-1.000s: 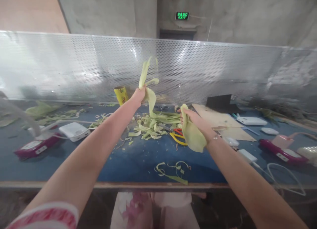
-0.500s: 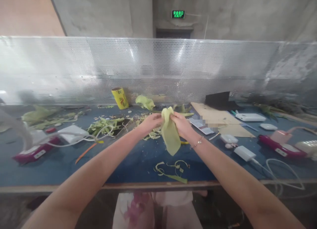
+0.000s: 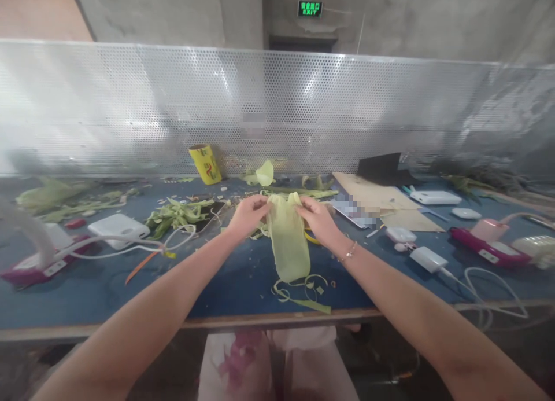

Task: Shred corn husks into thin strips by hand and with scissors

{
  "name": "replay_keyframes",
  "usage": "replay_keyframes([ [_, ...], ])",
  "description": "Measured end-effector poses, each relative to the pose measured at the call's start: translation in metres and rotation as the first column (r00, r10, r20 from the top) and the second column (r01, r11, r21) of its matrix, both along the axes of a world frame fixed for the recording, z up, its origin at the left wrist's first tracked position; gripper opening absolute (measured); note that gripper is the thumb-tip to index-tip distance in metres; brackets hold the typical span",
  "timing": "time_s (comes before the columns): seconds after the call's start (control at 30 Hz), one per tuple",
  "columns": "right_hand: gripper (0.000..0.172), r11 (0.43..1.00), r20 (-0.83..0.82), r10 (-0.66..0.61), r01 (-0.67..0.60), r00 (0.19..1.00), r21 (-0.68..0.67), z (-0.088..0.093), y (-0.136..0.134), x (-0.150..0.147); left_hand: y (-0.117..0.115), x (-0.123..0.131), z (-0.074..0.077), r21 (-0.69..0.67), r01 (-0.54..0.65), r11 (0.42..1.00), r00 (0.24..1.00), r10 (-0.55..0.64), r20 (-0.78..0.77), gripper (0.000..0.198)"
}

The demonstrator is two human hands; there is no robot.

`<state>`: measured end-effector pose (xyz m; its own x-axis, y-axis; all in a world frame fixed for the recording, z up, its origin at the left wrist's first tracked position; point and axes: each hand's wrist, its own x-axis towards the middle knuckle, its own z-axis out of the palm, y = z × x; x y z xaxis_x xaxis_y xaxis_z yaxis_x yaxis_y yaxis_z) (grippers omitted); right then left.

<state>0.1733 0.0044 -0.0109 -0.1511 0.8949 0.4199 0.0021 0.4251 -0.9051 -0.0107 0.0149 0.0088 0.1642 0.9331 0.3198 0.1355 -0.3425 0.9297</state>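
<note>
A pale green husk-like leaf [image 3: 289, 247] hangs spread out in front of me, its lower end above the desk. At its upper left corner, the fingers of my left hand [image 3: 248, 216] are pinched on the edge. My right hand [image 3: 318, 219] pinches the upper right corner in the same way. Below the leaf's lower end lie thin curled green strips [image 3: 310, 302] on the blue desktop [image 3: 225, 297]. Part of a yellow ring-shaped thing [image 3: 311, 238] shows beside my right hand; the leaf and hand hide the remainder.
A heap of green strips [image 3: 180, 216] lies left, by a dark phone-like slab [image 3: 212, 216]. A yellow tube [image 3: 205, 164] leans near the perforated screen [image 3: 286, 111]. Cables, a white charger [image 3: 428, 259], brown card [image 3: 373, 192] and magenta power strips [image 3: 489, 247] lie on both sides.
My hands have moved apart, and the bunched leaf is now stretched wide between them. The view has tipped slightly downward.
</note>
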Motion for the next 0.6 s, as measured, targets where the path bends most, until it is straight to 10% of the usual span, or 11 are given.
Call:
replay_keyframes([
  [0.6, 0.026, 0.993, 0.164, 0.048, -0.065, 0.985, 0.103, -0.006, -0.001, -0.004, -0.01, 0.01, -0.005, 0.211, 0.056, 0.976, 0.982, -0.015, -0.19, 0.03],
])
